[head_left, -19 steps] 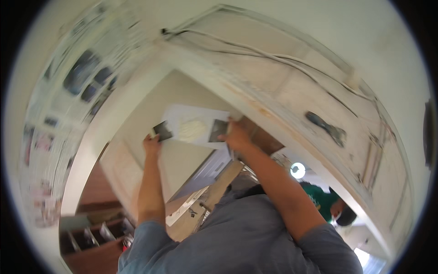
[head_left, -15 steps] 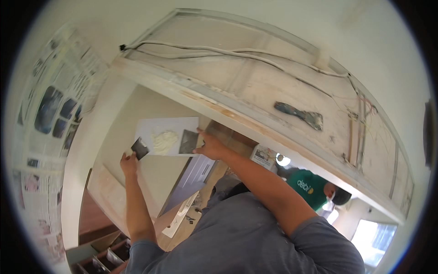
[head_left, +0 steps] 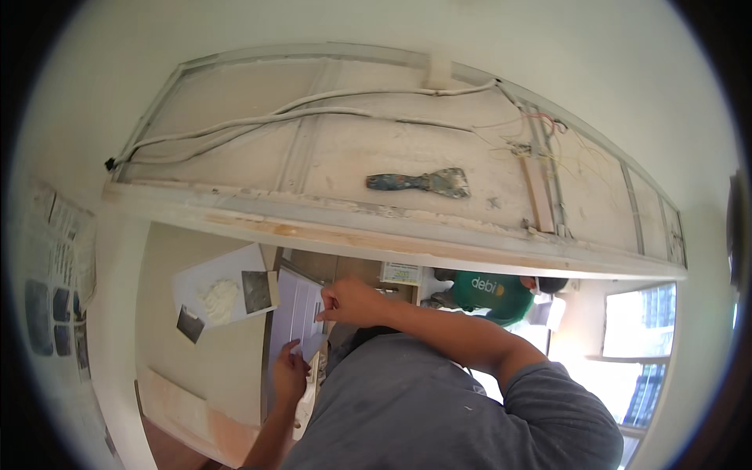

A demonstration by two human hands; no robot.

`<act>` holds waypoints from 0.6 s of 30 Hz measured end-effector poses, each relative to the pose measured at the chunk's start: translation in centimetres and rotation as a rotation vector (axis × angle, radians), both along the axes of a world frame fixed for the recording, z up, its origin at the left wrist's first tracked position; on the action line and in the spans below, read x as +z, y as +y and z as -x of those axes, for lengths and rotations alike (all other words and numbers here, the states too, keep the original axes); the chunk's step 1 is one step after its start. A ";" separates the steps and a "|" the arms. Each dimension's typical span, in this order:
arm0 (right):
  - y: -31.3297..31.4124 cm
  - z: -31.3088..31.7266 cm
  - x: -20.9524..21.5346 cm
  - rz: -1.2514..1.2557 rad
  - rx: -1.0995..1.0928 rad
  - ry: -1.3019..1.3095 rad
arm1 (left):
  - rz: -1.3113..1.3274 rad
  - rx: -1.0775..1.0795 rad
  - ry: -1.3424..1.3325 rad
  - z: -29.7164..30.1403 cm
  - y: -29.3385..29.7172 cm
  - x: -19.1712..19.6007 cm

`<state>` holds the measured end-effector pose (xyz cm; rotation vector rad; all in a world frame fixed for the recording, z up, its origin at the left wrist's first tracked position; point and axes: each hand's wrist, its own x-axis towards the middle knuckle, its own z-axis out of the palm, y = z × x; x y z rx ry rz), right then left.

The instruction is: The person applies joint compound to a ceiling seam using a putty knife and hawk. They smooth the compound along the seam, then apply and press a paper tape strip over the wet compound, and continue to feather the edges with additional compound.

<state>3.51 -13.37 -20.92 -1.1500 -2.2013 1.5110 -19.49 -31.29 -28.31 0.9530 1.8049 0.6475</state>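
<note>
My right hand (head_left: 350,303) is closed in front of my chest, thumb and fingertips together; whatever they may hold is too small to make out. My left hand (head_left: 290,370) is lower and nearer, its fingers loosely bent and apart, beside a pale lavender slatted panel (head_left: 294,313). Left of both hands a white sheet (head_left: 188,280) lies on a beige surface, bearing a heap of cream-coloured putty (head_left: 219,301). A dark flat spreader (head_left: 256,291) with a light edge rests on its right part. Another dark spreader (head_left: 190,323) overlaps its lower left corner.
Above runs a dusty ledge (head_left: 235,176) with a stained putty knife (head_left: 419,182) and loose white cables (head_left: 321,113). Beyond its lip, a person in a green shirt (head_left: 489,296) is below at the right. Printed paper (head_left: 55,258) covers the left wall; bright windows (head_left: 638,317) are at right.
Both hands have let go of the two spreaders, which stay by the putty. They have moved right and toward my body. My view has turned, so the ledge now lies more level.
</note>
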 end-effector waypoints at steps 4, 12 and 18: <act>-2.5 -4.5 10.9 -0.109 0.178 -0.096 | 0.087 0.012 -0.158 -1.7 1.3 -3.2; -7.4 -10.4 30.9 -0.540 0.325 -0.667 | 0.487 -0.078 -0.403 -3.3 1.4 -7.1; -10.0 -11.0 32.0 -0.593 0.316 -0.900 | 0.773 0.038 -0.511 -2.3 0.5 -9.9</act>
